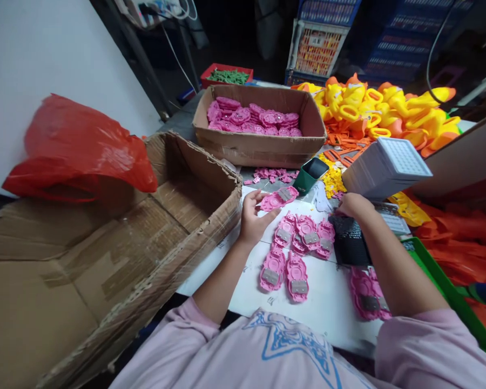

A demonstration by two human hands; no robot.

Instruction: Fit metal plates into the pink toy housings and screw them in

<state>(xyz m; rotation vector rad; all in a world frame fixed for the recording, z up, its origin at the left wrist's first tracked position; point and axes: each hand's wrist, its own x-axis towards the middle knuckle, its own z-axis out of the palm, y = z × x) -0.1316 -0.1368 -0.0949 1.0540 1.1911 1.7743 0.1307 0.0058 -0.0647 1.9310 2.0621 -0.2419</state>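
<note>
My left hand [255, 219] grips a pink plastic shell half [279, 199] by its left end, holding it above the table. The shell carries a grey metal plate. Beyond a black textured block [350, 240], my right hand [355, 206] is curled with its fingers pointing down and mostly hidden; what they pinch, if anything, does not show. Between my arms, several more pink shell halves [297, 275] lie on the white sheet [247, 286], each with a grey plate. Other pink shells [368, 294] sit beneath my right forearm.
A cardboard box [263, 154] of pink shells stands behind, with small pink pieces [273, 175] and a green container [306, 181] before it. A big carton [117, 259] flanks my left. Yellow toys [364, 105], stacked white trays [383, 170] and a green tray [439, 286] occupy the right.
</note>
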